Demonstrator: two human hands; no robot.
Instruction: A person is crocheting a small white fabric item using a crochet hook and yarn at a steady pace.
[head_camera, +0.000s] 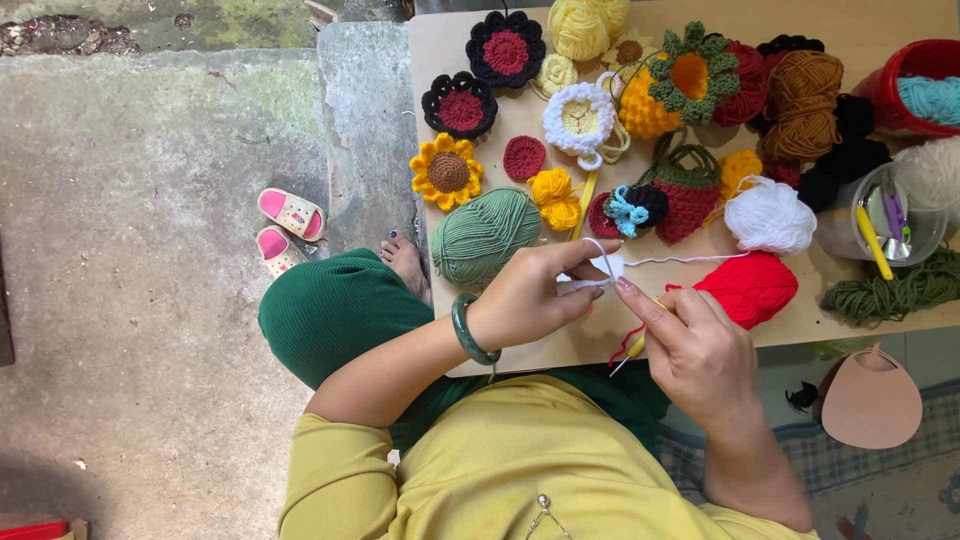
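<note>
My left hand (530, 295) pinches a small white crochet piece (600, 270) with white yarn looped over its fingers. That strand runs right to a fluffy white yarn ball (768, 215). My right hand (690, 345) grips a crochet hook (632, 350) with a yellow handle, its tip pointing toward the white piece. A red yarn ball (748, 288) lies just beyond my right hand, and a sage green yarn ball (485, 235) sits beyond my left hand. A green bangle (466, 330) circles my left wrist.
The cardboard-coloured board (700, 40) carries several crocheted flowers, a crocheted strawberry (688, 195), brown yarn (803, 105), a red bucket (915, 85), a clear cup of tools (885, 220) and loose green yarn (890, 292). Pink sandals (285, 225) lie on the concrete at left.
</note>
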